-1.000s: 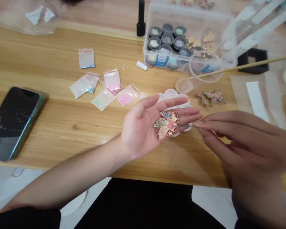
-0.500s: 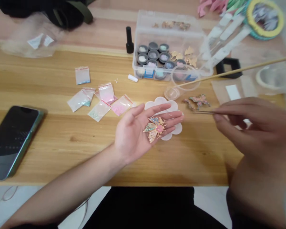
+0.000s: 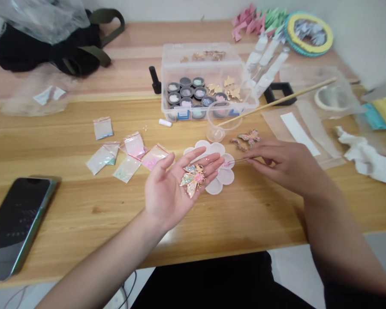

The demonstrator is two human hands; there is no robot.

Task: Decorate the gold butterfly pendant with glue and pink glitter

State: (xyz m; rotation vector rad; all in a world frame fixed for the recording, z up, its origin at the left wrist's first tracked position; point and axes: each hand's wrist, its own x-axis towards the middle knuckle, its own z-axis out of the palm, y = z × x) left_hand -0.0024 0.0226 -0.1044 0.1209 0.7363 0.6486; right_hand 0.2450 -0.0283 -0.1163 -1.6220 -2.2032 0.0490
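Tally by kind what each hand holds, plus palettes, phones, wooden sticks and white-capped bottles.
Winged ornament in left hand: 1
Tweezers in right hand: 1
Flower-shaped palette: 1
Phone: 1
Wooden stick: 1
White-capped bottles: 3
Total: 8

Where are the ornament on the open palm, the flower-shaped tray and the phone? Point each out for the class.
Ornament (image 3: 193, 178), head view: where its wings meet the pink centre.
Flower-shaped tray (image 3: 214, 187), head view: bare petal nearest the person.
Phone (image 3: 17, 225), head view: middle of its dark screen.
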